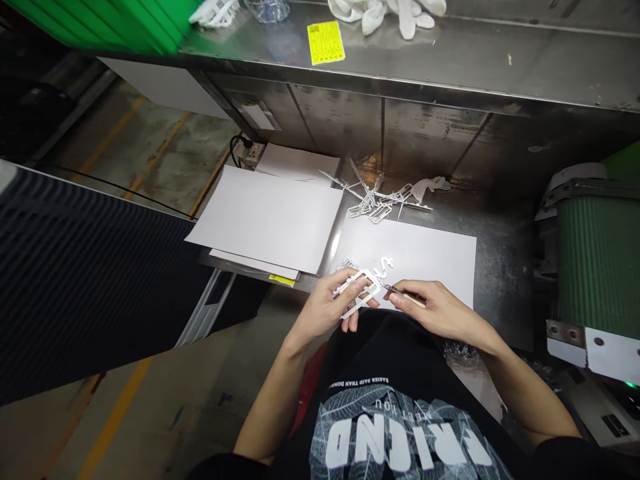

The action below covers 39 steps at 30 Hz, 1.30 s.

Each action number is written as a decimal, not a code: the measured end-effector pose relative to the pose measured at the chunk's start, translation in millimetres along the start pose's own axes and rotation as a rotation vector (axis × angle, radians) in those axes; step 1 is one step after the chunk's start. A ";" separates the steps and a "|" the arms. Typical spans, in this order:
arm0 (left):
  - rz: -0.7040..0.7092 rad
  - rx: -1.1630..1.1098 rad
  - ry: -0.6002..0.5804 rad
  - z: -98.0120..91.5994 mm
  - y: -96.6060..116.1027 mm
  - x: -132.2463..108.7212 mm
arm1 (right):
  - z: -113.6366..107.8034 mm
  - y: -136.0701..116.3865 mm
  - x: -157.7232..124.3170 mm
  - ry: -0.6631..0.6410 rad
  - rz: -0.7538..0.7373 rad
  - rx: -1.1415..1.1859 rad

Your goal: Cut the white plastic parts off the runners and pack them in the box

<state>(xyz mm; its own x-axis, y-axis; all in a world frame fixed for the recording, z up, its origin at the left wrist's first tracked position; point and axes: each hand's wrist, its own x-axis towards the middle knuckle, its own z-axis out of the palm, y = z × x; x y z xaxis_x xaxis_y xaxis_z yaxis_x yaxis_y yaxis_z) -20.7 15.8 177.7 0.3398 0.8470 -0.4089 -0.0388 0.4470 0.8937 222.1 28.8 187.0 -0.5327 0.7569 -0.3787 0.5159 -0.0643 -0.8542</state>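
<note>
My left hand (340, 301) is closed on a white plastic frame (364, 293), thin and open like a moulded sprue, held just above the near edge of the bench. In my right hand (427, 303) is a small pair of nippers (407, 295), its metal tip touching or very near the frame's right side. Small white curved pieces (384, 267) show just beyond the tip; whether they are joined to the frame I cannot tell. Under both hands lies a white sheet (425, 250), with another small white lattice piece (346, 265) behind my left fingers.
Tangled white sprues (375, 200) and a white glove (430, 187) lie behind the sheet. Stacked white boards (270, 213) are at left, by a power socket (253, 153). A green conveyor belt (597, 260) stands right. The upper shelf (475, 60) holds gloves (385, 13) and a yellow label (326, 43).
</note>
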 end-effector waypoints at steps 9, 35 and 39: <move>-0.021 0.049 -0.037 1.2 -0.1 -1.9 | -0.6 -2.6 0.6 -0.001 -0.011 0.018; -0.037 0.089 -0.107 6.0 -4.8 6.9 | 1.1 9.3 1.3 0.071 0.002 -0.051; 0.066 0.163 0.021 -1.7 -11.5 6.0 | 0.4 20.0 1.8 0.118 0.089 0.037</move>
<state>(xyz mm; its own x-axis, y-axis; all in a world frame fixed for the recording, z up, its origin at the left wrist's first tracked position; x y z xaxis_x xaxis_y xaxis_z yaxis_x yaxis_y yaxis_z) -19.8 16.2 164.6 0.3221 0.8794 -0.3506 0.0927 0.3393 0.9361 231.2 28.6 169.1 -0.4026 0.8179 -0.4110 0.5315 -0.1566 -0.8324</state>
